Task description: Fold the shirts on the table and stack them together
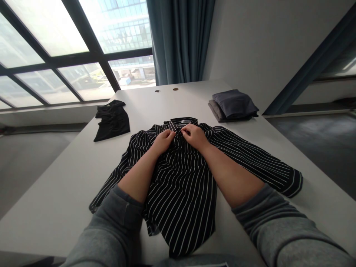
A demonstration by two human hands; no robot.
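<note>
Pinstriped black shirt (182, 196), thin and soft, lies spread on the white table (69, 185); the left hand (164, 142) and right hand (194, 135) narrowly pinch its placket (178, 130) below the collar.

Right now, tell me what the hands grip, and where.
The left hand and right hand hold the striped shirt at its front opening, just below the collar.

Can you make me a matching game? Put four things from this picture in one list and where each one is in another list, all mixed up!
Things:
1. black-and-white striped shirt
2. crumpled black garment
3. folded dark grey clothes
4. teal curtain

Places:
A. right side of the white table
B. hanging beside the window
C. under the left hand and right hand
D. left side of the table

Pairs: 1-C, 2-D, 3-A, 4-B
</note>
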